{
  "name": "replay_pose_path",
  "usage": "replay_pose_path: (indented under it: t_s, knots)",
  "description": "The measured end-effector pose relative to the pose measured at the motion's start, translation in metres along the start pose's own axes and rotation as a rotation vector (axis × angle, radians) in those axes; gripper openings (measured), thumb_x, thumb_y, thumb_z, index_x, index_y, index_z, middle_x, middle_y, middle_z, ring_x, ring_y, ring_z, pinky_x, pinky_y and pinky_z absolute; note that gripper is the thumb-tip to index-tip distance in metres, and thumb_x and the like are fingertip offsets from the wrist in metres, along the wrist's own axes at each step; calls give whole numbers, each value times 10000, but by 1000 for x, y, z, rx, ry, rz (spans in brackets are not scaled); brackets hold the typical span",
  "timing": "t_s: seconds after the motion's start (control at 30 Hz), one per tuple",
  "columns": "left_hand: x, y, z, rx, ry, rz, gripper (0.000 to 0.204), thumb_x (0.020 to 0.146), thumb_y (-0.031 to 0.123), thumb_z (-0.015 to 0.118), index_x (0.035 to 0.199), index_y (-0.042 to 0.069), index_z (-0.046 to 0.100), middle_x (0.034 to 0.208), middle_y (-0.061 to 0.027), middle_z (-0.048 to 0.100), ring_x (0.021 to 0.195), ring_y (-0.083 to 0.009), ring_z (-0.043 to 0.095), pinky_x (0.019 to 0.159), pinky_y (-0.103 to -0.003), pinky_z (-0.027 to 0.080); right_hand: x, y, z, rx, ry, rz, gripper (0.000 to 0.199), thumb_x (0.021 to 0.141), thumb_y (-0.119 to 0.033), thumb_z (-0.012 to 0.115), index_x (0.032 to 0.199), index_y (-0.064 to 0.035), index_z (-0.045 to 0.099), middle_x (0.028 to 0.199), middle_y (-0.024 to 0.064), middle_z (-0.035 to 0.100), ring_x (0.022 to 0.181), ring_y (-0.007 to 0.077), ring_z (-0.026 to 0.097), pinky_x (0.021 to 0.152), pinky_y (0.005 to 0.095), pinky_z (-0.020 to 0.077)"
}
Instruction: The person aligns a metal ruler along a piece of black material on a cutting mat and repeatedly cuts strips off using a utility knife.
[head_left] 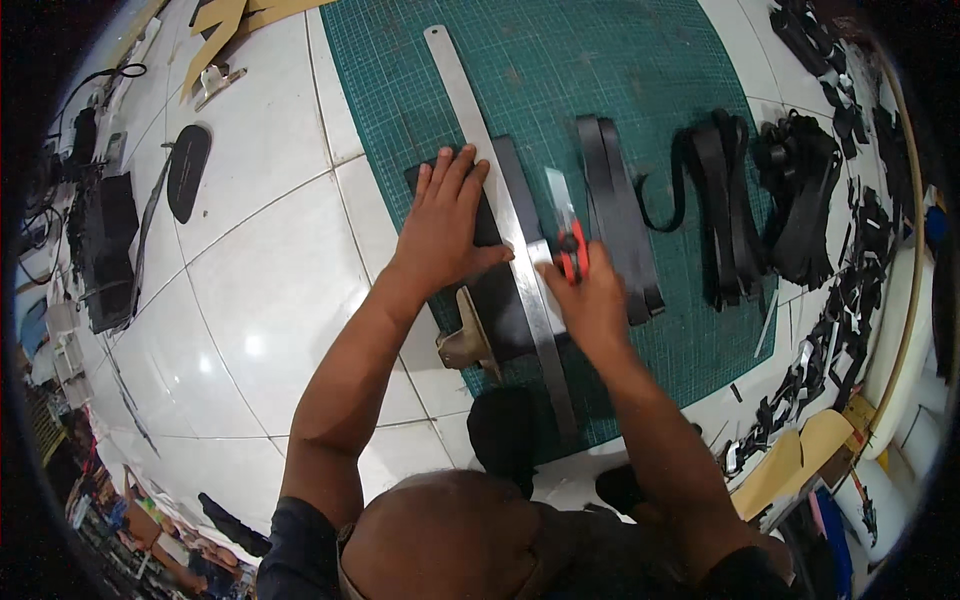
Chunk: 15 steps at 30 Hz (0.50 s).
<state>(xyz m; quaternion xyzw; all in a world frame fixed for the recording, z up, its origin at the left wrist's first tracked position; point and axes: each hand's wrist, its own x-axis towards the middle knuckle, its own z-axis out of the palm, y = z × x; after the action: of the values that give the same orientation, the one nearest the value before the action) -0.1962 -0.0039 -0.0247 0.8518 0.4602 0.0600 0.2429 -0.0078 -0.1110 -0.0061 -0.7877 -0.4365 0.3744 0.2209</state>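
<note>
A long steel ruler lies slantwise across a black sheet of leather-like material on a green cutting mat. My left hand is laid flat on the sheet, fingers stretched, fingertips and thumb against the ruler's left edge. In my right hand is a red utility knife, its blade out and pointing away from me. The right thumb touches a small white piece beside the ruler. A bulldog clip grips the sheet's near left edge. A dark strip lies right of the ruler.
Several black strips lie on the mat to the right, with looped bundles beyond them. A second clip and a dark sole-shaped piece rest on the white tiles at left. Black scraps line the right side.
</note>
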Motion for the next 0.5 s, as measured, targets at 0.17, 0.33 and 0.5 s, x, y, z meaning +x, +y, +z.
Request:
replay_pose_path:
  t_s: [0.17,0.33,0.5]
  knots:
    - [-1,-5,5,6,9,21,1157,601,596,846,1471,28,338,1559,-198,249,1469,-415,157,1196,-561,139,-63,38,-11,32,-27,149,390,797,-238,814,973,8,569,906,164,702,818,252,699,744,369,531]
    - [0,4,3,87,-18,2,1210,570,627,845,1461,-11,333,1546,-215,264,1465,-415,175,1194,-554,152,-69,34,-18,-9,-84,216,384,802,-224,812,978,13,567,908,162,704,822,253,700,725,367,533]
    - [0,5,2,118,13,2,1233,547,637,848,1452,-31,342,1534,-223,286,1460,-418,193,1190,-543,171,-69,47,-14,39,-74,171,388,808,-244,805,989,7,570,907,159,706,818,250,697,731,372,532]
